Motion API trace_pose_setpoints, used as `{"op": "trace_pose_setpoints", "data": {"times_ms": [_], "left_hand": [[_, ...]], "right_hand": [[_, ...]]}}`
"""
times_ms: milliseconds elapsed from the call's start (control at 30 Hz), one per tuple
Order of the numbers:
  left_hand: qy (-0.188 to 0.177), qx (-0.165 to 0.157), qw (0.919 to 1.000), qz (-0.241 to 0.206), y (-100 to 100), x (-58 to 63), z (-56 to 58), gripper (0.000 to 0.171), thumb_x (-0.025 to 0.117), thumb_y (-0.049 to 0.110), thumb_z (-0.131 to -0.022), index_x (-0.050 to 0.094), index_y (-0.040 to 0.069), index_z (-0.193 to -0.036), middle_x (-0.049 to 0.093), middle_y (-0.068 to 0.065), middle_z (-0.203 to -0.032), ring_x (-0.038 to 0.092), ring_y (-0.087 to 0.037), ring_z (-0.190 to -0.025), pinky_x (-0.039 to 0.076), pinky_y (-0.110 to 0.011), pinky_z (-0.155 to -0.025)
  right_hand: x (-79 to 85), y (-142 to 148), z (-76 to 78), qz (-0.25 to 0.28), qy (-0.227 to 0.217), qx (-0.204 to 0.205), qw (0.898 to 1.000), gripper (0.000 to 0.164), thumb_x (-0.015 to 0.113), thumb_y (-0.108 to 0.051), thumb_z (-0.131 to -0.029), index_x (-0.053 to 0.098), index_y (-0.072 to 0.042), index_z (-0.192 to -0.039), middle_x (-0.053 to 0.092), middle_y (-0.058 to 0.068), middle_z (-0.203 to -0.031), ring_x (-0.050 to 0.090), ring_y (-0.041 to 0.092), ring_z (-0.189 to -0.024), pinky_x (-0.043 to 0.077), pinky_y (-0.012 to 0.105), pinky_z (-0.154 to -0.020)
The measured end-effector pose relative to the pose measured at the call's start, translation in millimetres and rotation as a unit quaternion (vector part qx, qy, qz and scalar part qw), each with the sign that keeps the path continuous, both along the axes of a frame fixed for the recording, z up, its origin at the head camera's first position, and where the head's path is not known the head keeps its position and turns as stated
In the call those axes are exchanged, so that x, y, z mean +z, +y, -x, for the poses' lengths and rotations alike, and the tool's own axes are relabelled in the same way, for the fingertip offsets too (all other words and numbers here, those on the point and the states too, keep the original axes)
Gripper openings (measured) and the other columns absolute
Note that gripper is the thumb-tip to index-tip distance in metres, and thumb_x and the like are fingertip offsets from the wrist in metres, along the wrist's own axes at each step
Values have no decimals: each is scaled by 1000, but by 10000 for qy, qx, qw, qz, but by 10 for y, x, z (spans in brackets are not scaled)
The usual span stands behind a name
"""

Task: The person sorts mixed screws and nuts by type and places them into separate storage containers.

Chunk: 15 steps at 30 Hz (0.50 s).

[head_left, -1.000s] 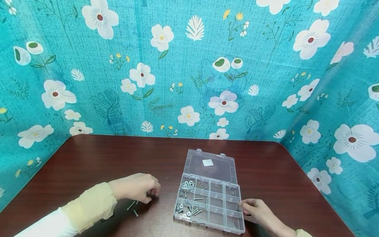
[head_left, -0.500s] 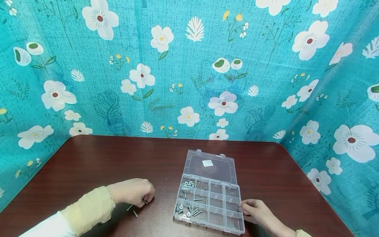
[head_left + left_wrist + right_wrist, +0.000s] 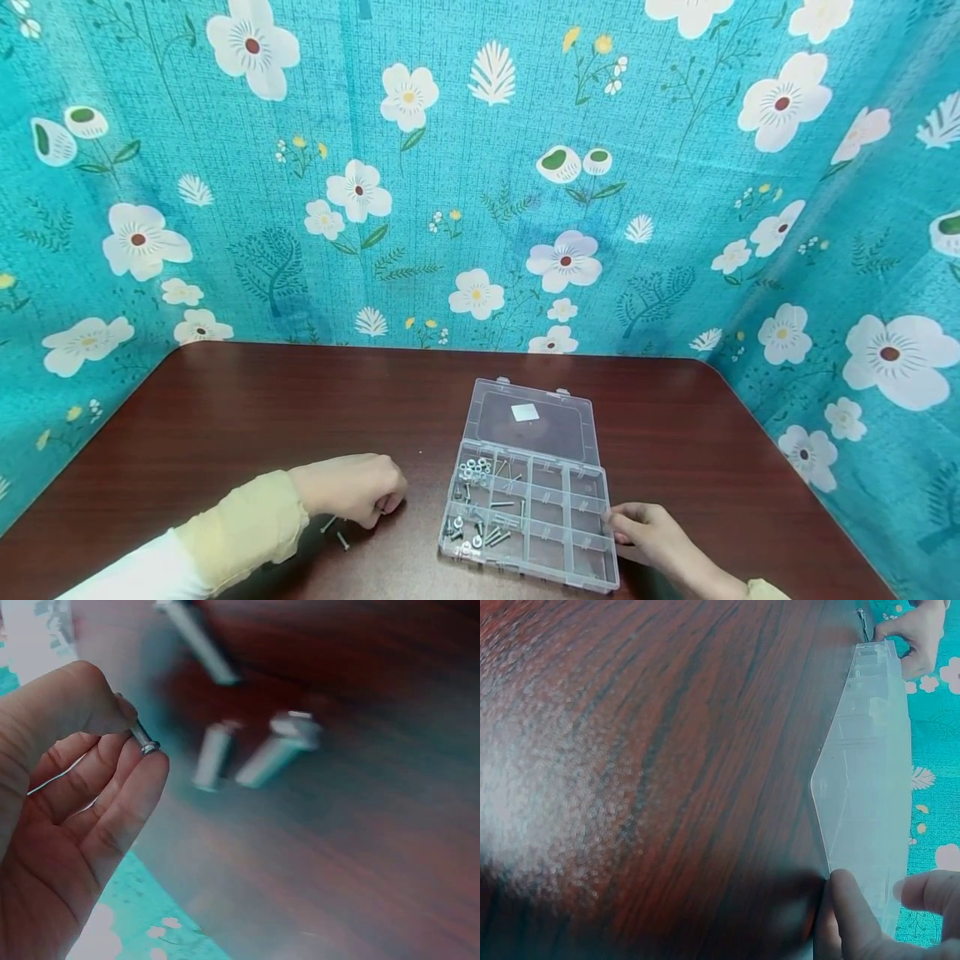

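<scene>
My left hand (image 3: 352, 490) hovers over the table left of the box. In the left wrist view its thumb and a finger pinch a small metal screw (image 3: 142, 736) whose head sticks out. Several loose screws (image 3: 342, 542) lie under and beside that hand, blurred in the left wrist view. My right hand (image 3: 654, 535) holds the right edge of a clear compartment box (image 3: 548, 529), thumb on the rim, as the right wrist view shows too. Nuts (image 3: 472, 468) fill its back left compartment. Screws and bolts (image 3: 497, 536) lie in other left and middle compartments.
The box's clear lid (image 3: 551, 433), with a white sticker (image 3: 525, 412), lies folded back behind it. Dark red-brown wood covers the table (image 3: 300, 400). A blue floral curtain (image 3: 465, 167) stands around the back and sides.
My left hand came down and back to the loose screws, closed its fingers on one, then moved right and slightly up. The right hand and the box stayed in place.
</scene>
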State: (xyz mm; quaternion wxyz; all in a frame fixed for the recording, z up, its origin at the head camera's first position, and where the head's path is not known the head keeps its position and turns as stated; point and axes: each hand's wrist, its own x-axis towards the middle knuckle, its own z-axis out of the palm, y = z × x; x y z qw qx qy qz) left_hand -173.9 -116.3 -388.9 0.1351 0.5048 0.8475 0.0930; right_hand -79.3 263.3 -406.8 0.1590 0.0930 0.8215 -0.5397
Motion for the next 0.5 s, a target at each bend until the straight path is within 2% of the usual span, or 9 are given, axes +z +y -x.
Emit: {"op": "trace_pose_setpoints", "data": {"times_ms": [133,267,500], "left_hand": [[267,-291,9991,-162,157,75,6,25,63,-8,-62,55,15,-64,45,12,-61,40,-1,-57,34,-12,-49],[551,-511,9970,-211,364,200,-10,23,63,-6,-63,55,15,-66,45,11,-62,41,-1,-58,34,-12,-51],[662,-903,9933,-282,713,373,-65,23,62,-7,-66,54,14,-67,47,9,-63,41,-2,-59,33,-11,-52]], "right_hand": [[-7,-2,12,51,-28,-20,10000,42,45,-11,-94,42,28,-111,58,21,-99,56,18,-87,53,44,-81],[-19,-7,20,108,-42,-67,9999,42,44,-10,-94,41,28,-111,58,21,-99,56,18,-86,52,45,-81],[-22,-13,17,89,-57,-163,9998,42,45,-10,-94,42,28,-111,58,22,-100,56,19,-87,53,45,-81]]}}
